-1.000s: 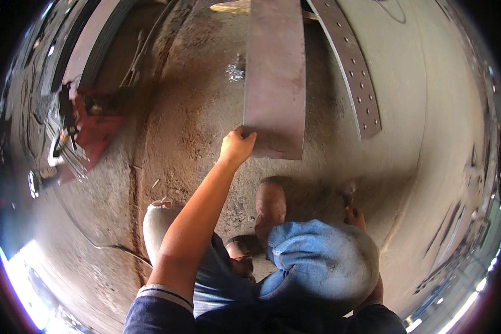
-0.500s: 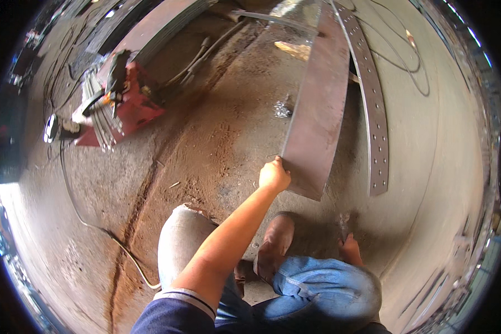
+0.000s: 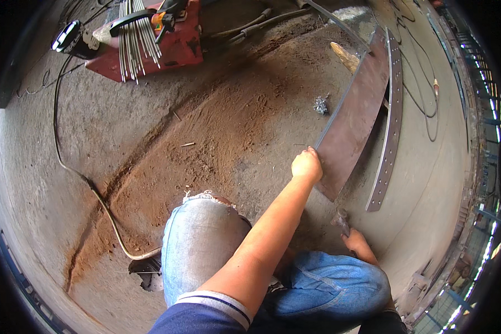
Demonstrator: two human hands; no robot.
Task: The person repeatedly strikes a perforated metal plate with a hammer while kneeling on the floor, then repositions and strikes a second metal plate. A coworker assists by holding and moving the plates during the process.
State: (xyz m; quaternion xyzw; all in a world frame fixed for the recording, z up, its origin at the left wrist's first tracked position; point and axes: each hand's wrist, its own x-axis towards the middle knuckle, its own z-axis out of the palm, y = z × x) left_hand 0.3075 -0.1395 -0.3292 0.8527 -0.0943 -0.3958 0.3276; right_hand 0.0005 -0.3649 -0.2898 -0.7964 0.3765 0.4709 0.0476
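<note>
Brown plate (image 3: 355,119) runs lengthwise away and rightward from the nearer left hand (image 3: 307,165), clamped on its edge. Right hand (image 3: 356,242) clasps a tool (image 3: 340,219)

Spreads out as a dull grey concrete floor (image 3: 417,183), coated across the middle with loose reddish-brown dirt (image 3: 222,122). Carries, at upper left, a flat-topped red metal stand (image 3: 186,42). Bears a long dark flexible cable (image 3: 57,140) curving down the left side. Holds a slim pale stick-like stub (image 3: 187,145) amid the dirt, a small crumpled silvery clump (image 3: 320,104) right of the stub, and a rough yellowish-brown piece of wood (image 3: 345,57) beyond the clump. Also carries thick dark cables (image 3: 261,26) near the top edge and a thin dark looped cable (image 3: 432,140) at right.
</note>
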